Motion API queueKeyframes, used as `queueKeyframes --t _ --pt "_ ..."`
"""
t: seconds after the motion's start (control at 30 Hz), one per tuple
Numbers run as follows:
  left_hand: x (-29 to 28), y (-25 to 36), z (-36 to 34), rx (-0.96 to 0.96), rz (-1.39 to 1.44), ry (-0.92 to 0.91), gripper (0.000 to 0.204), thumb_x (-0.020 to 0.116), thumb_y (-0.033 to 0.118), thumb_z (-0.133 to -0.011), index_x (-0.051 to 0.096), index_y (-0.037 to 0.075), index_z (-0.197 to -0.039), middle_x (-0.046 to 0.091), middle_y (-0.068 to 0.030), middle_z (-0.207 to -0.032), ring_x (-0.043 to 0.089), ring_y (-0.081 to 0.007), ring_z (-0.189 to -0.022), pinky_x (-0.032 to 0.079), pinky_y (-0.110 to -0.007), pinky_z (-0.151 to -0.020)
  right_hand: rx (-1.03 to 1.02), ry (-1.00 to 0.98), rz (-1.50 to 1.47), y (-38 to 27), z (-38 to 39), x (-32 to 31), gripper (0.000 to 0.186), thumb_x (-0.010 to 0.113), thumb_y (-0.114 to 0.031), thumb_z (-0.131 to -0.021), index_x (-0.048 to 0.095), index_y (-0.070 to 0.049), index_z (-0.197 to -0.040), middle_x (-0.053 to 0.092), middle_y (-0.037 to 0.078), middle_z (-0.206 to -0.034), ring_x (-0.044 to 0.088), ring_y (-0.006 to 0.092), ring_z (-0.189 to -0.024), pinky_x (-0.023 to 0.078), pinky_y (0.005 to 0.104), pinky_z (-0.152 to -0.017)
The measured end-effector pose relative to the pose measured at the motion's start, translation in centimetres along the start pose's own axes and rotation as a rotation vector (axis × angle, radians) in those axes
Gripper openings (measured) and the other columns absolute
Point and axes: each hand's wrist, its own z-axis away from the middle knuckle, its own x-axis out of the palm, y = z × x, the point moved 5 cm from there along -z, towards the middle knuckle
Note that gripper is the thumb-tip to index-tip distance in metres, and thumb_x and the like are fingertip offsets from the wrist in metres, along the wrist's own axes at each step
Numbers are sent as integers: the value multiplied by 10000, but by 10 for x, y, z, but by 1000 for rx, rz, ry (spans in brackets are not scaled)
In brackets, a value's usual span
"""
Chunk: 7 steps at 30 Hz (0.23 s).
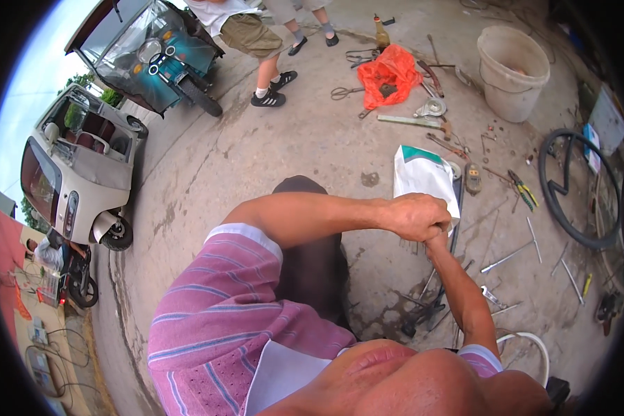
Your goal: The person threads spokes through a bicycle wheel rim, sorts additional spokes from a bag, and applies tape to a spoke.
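My left hand (417, 213) is closed at the near edge of a white bag (423, 177) with a green band across its far end. My right hand (437, 240) meets it from below, mostly covered by the left one, and its fingers are hidden. The two hands touch each other. Just right of the bag a small yellow-and-grey meter (473, 177) lies on the concrete. Below my hands, dark metal parts (423, 313) rest on the ground, partly covered by my right arm.
A red plastic bag (390, 76), a whitish bucket (512, 75), a hammer (416, 122), pliers (523, 188), T-handle wrenches (509, 257) and a black inner tube (549, 187) lie around the right side. People stand ahead, near parked three-wheelers (83, 166) at left.
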Motion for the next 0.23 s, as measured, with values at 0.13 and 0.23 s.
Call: queueKeyframes --t 0.13,0.23 --pt "-5 -3 3 -4 -9 -22 227 609 119 -813 674 8 -1000 646 -181 -1041 648 -390 -977 524 -463 -865 3 -55 -76 14 0 4 322 612 -168 -959 599 -105 -1274 645 57 -1105 644 147 -880 537 282 -678" --pt "-6 -6 2 -4 -20 -31 232 612 124 -810 676 8 -1002 648 -184 -1040 652 -394 -971 525 -463 -864 9 -60 -71 18 2 2 344 635 -185 -957 595 -101 -1288 651 75 -1163 675 160 -950 570 282 -722"
